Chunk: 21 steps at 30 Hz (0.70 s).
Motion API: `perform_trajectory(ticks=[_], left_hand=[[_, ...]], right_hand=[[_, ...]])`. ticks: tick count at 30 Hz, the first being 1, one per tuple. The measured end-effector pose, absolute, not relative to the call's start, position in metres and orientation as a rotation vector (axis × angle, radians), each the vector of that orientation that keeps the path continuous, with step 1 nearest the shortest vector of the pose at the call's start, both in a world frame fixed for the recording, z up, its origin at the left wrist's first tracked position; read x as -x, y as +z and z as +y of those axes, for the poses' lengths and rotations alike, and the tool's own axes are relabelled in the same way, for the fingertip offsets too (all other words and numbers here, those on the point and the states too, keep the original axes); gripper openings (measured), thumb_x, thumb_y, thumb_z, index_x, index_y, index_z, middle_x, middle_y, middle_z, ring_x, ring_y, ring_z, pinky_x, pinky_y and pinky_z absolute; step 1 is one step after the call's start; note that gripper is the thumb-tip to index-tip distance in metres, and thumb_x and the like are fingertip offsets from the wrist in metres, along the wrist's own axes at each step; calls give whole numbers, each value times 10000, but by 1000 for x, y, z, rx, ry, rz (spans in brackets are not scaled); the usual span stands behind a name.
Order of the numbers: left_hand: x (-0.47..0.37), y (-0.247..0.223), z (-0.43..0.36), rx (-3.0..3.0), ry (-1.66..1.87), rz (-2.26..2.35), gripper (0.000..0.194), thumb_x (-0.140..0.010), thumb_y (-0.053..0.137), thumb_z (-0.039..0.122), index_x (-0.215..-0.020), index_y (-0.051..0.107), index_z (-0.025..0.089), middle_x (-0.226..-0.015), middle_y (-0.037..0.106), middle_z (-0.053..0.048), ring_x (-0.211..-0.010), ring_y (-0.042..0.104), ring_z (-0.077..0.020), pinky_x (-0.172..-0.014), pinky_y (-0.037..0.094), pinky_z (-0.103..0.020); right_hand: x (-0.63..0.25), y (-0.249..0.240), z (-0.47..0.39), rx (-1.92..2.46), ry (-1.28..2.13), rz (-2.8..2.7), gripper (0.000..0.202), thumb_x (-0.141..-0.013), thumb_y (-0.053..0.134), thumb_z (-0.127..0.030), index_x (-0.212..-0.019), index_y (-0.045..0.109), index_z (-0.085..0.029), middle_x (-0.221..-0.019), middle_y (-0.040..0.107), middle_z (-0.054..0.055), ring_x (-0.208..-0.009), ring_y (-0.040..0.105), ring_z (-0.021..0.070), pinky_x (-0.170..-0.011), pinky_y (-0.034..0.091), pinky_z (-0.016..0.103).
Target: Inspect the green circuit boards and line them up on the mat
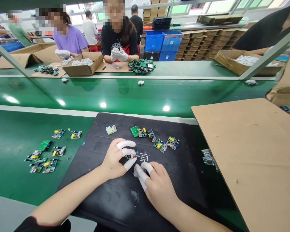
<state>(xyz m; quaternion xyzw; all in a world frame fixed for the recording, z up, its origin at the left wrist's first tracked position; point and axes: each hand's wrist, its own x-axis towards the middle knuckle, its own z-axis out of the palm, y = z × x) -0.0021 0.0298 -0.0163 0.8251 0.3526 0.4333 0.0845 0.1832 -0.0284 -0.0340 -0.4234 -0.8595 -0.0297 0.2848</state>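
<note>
My left hand [117, 159], with white finger covers, pinches a small circuit board [132, 156] between thumb and fingers above the black mat [103, 193]. Close by on the right, my right hand [157, 180] also wears finger covers. Its fingertips are pressed together, and whatever they may hold is hidden. Beyond the hands on the mat lie several loose circuit boards [160, 145] with yellow and blue parts, one of them green side up. Another board [111, 129], whitish on top, sits apart to the left.
More circuit boards [50, 165] lie on the green table at left. A cardboard sheet [253, 154] covers the right side, by some clear plastic [207, 157]. Across the green belt [120, 96], which carries a few small white-wrapped pieces, co-workers sit with cartons [83, 66] and a board pile [142, 66].
</note>
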Motion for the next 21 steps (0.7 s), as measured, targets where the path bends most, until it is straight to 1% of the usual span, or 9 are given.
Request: perform_trajectory(ticks=[3, 6, 8, 11, 13, 15, 17, 19, 21], left_hand=[[3, -16, 30, -2468, 1292, 1050, 38, -817, 601, 186, -853, 594, 197, -1023, 652, -71, -950, 556, -206, -839, 479, -396], [4, -15, 31, -2482, 1289, 1048, 39, -818, 595, 185, -855, 592, 198, -1031, 649, -74, -955, 557, -210, -838, 479, -401], [5, -15, 31, -2491, 1291, 1047, 40, -819, 593, 181, -855, 592, 198, -1031, 648, -74, -952, 557, -209, -841, 476, -404], [5, -16, 31, -2492, 1288, 1044, 49, -815, 598, 174, -857, 591, 198, -1032, 648, -73, -949, 557, -206, -845, 472, -403], [5, -17, 31, -2489, 1279, 1035, 60, -811, 603, 170, -863, 590, 198, -1039, 648, -73, -955, 556, -206, -846, 473, -401], [5, -17, 30, -2489, 1280, 1025, 66, -808, 607, 170, -865, 588, 198, -1047, 647, -76, -957, 558, -207, -849, 475, -402], [6, -17, 30, -2492, 1285, 1021, 60, -809, 610, 175, -859, 587, 198, -1050, 646, -78, -954, 561, -207, -849, 475, -403], [7, -16, 31, -2501, 1294, 1033, 51, -814, 608, 177, -857, 590, 197, -1046, 646, -81, -946, 561, -205, -847, 474, -402], [8, -15, 32, -2510, 1309, 1049, 48, -819, 606, 180, -863, 596, 196, -1040, 647, -82, -939, 559, -204, -847, 472, -401]], right_hand=[[-183, -30, -28, 1065, 73, -2281, 289, -756, 557, -62, -995, 675, -173, -941, 645, 94, -875, 507, 237, -739, 476, 371], [-184, -25, -26, 1079, 395, -2206, 237, -699, 671, -174, -935, 673, -191, -943, 621, 80, -905, 507, 237, -761, 482, 380], [-184, -23, -26, 1108, 553, -2176, 193, -658, 733, -228, -838, 668, -201, -918, 610, 65, -891, 512, 230, -756, 481, 376], [-184, -25, -27, 1158, 607, -2166, 103, -686, 731, -181, -747, 656, -217, -931, 612, 49, -885, 518, 215, -759, 476, 362], [-184, -27, -26, 1186, 618, -2176, 156, -710, 703, -127, -815, 675, -239, -989, 615, 50, -919, 517, 216, -790, 479, 361], [-185, -27, -23, 1260, 617, -2191, 329, -686, 724, -122, -981, 673, -258, -1060, 607, 65, -966, 510, 237, -825, 482, 388], [-188, -25, -19, 1387, 578, -2194, 519, -628, 785, -168, -1120, 634, -234, -1097, 599, 97, -998, 502, 278, -843, 478, 442], [-191, -23, -15, 1476, 542, -2200, 554, -582, 829, -220, -1104, 646, -210, -1077, 607, 111, -993, 504, 301, -838, 473, 470], [-193, -21, -12, 1478, 549, -2222, 431, -579, 837, -230, -983, 688, -219, -1022, 623, 90, -966, 515, 287, -820, 479, 444]])
